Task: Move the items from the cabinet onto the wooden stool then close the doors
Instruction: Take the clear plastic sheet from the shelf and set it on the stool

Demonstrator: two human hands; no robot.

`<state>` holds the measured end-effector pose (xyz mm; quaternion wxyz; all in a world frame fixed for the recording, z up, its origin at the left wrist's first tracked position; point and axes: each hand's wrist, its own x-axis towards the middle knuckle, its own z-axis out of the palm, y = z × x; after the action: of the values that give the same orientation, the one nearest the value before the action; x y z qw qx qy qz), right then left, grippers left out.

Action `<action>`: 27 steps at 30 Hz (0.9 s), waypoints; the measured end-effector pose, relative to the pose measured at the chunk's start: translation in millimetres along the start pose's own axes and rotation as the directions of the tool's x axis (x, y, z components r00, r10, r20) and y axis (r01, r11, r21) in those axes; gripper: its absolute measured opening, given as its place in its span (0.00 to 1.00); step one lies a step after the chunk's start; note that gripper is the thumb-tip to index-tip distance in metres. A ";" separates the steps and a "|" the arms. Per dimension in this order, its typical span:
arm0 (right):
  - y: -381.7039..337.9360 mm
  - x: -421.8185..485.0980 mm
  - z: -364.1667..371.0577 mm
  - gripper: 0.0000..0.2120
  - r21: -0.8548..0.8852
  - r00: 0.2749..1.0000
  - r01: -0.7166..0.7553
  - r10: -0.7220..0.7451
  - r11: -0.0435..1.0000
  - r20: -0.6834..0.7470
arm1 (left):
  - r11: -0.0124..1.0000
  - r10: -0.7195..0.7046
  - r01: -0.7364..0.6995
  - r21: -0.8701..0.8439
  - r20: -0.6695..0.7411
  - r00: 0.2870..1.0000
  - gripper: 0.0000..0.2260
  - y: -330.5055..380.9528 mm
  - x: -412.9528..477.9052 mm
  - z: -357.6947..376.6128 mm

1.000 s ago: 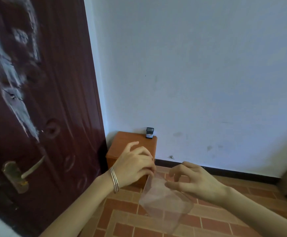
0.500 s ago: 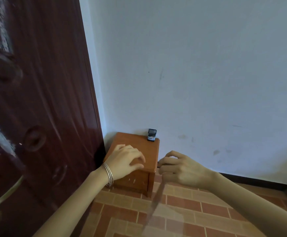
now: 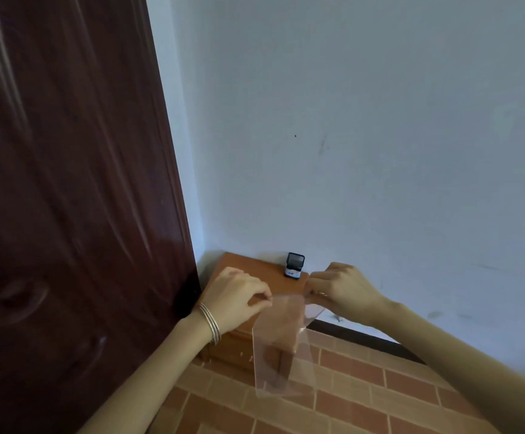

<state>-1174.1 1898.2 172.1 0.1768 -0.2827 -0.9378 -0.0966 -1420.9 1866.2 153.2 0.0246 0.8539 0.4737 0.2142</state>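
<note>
Plastic bag (image 3: 281,349), hanging lengthwise (top edge pinched)

Both hands are up in front of me. My left hand (image 3: 239,296) pinches one top corner of the clear plastic bag (image 3: 281,349) and my right hand (image 3: 339,289) pinches the other. The bag hangs down between them, right in front of the wooden stool (image 3: 248,266). The stool sits in the corner against the pale wall (image 3: 380,120), just beside the dark red door (image 3: 67,183). A small black gadget (image 3: 294,269) stands upright at its back edge. There are silver bangles (image 3: 211,324) on my left wrist and a brick-pattern floor (image 3: 364,393) below.
</note>
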 end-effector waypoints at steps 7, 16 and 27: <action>40.3 48.3 55.1 0.00 0.115 0.987 -0.145 0.135 0.983 0.088 | 0.992 -0.124 0.125 0.014 -0.045 0.991 0.05 -65.3 33.0 32.7; 104.2 133.4 150.0 0.05 0.208 0.823 -0.470 0.340 0.858 0.455 | 0.985 -0.173 0.173 -0.012 0.028 0.985 0.04 -197.4 96.1 67.3; 160.7 217.3 323.5 0.07 0.120 0.712 -0.663 0.574 0.739 0.404 | 0.949 -0.303 0.247 0.196 0.350 0.886 0.20 -345.8 155.7 164.7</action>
<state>-1341.9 2228.9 -28.1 0.0692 -0.5695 -0.8068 0.1410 -1561.4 2210.5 -27.7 0.0826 0.8024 0.5910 0.0060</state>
